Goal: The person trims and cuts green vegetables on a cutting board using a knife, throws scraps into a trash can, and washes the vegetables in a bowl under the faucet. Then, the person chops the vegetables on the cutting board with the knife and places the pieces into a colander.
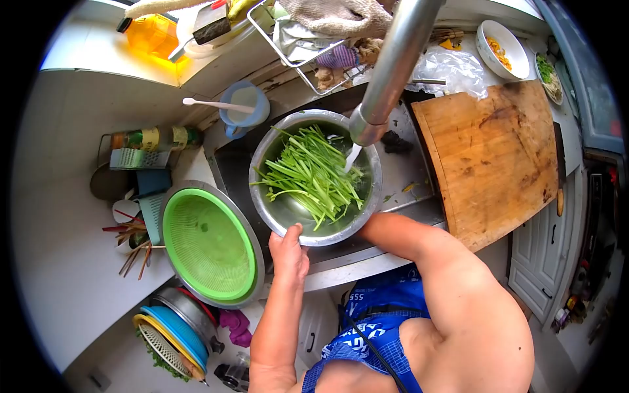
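Observation:
A metal bowl (257, 196) holds a heap of cut green stems (314, 171) in the sink. Water runs from the metal faucet (370, 124) onto the right side of the stems. My left hand (289, 251) grips the bowl's near rim, thumb on top and fingers curled beneath. My right forearm (400, 232) reaches to the bowl's near right side, where the bowl's wall hides the hand and its fingers. Left of the bowl, a green plastic strainer (208, 245) sits in a wider metal basin (174, 196).
A wooden cutting board (488, 157) lies right of the sink, with a knife (560, 170) along its far edge. Behind stand a blue cup (244, 108) with a toothbrush, a white bowl (488, 39) and a wire rack (288, 56). Chopsticks (134, 245) stick out at left.

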Action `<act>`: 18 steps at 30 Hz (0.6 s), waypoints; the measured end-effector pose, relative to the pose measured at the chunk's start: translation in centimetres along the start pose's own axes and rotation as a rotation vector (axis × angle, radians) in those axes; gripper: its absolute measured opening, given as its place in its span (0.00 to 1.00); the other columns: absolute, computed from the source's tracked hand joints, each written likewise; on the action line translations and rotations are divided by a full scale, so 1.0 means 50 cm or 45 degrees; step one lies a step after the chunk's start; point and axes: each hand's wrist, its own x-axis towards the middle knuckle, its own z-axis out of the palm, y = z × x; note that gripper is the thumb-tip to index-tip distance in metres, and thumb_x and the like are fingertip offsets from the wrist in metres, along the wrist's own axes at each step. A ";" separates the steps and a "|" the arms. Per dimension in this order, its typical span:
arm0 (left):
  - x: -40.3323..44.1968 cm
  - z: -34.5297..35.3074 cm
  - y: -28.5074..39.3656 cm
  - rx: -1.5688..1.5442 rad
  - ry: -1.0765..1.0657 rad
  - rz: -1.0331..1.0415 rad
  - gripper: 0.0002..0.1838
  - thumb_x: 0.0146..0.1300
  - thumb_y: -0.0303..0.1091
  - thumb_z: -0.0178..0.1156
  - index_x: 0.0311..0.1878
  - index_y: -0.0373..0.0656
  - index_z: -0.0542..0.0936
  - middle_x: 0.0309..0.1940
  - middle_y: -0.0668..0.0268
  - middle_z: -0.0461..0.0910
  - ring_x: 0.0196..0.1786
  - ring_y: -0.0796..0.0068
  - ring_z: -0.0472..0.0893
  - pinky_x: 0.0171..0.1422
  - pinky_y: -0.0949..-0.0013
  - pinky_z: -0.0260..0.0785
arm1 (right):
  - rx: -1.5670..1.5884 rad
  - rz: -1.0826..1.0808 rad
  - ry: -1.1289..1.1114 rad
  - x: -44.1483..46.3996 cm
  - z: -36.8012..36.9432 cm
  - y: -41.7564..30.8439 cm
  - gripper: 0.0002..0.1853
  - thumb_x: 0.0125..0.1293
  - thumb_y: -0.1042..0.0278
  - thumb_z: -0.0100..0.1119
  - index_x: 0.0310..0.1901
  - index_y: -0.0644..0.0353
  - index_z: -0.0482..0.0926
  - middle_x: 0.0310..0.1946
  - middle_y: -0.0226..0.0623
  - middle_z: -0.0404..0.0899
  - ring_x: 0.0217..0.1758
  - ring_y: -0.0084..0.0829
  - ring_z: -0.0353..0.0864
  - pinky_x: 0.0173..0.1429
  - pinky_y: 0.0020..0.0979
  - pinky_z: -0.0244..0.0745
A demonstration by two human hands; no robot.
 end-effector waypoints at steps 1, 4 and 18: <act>-0.001 0.003 0.002 0.004 0.011 -0.005 0.15 0.56 0.19 0.52 0.48 0.37 0.71 0.39 0.63 0.76 0.39 0.70 0.79 0.44 0.65 0.76 | 0.020 -0.004 -0.001 0.001 0.001 -0.004 0.15 0.58 0.62 0.52 0.45 0.55 0.79 0.44 0.47 0.77 0.47 0.43 0.78 0.45 0.42 0.74; 0.001 -0.002 -0.001 -0.014 0.021 -0.016 0.15 0.56 0.19 0.53 0.49 0.36 0.71 0.40 0.62 0.76 0.40 0.69 0.79 0.45 0.65 0.76 | 0.059 -0.027 -0.008 -0.002 0.004 -0.017 0.15 0.58 0.62 0.52 0.45 0.55 0.79 0.44 0.47 0.77 0.47 0.43 0.78 0.45 0.42 0.74; 0.019 0.011 0.014 0.006 0.000 0.018 0.18 0.57 0.22 0.53 0.52 0.36 0.69 0.44 0.60 0.75 0.43 0.65 0.79 0.46 0.60 0.77 | 0.138 0.059 0.160 -0.001 -0.105 0.021 0.15 0.57 0.62 0.53 0.45 0.54 0.78 0.45 0.47 0.77 0.46 0.44 0.78 0.44 0.42 0.74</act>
